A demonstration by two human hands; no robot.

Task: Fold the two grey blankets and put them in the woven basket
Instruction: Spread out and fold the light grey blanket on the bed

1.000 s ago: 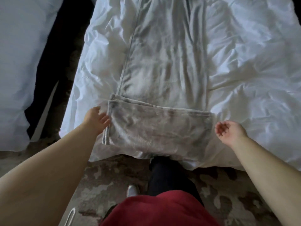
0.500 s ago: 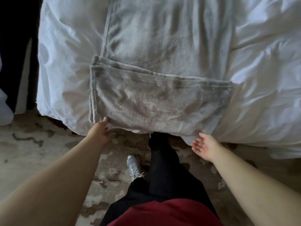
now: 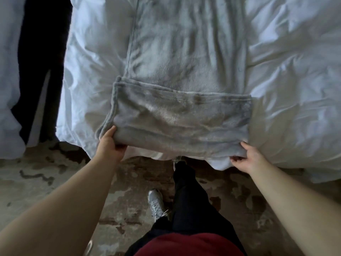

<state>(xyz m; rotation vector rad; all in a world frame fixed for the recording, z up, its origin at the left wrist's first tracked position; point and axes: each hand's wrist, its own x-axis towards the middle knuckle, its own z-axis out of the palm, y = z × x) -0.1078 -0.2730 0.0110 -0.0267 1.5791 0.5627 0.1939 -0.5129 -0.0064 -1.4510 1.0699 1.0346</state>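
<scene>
We grip the grey blanket (image 3: pixel 181 115) at its near fold: left hand (image 3: pixel 110 145) and right hand (image 3: pixel 249 157) pinching opposite corners.

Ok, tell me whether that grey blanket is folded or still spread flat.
Partly folded. The grey blanket has its near end doubled over, while the far part lies flat on the white bedding.

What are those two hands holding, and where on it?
The grey blanket: left hand and right hand each grip a near corner of its folded end.
</scene>
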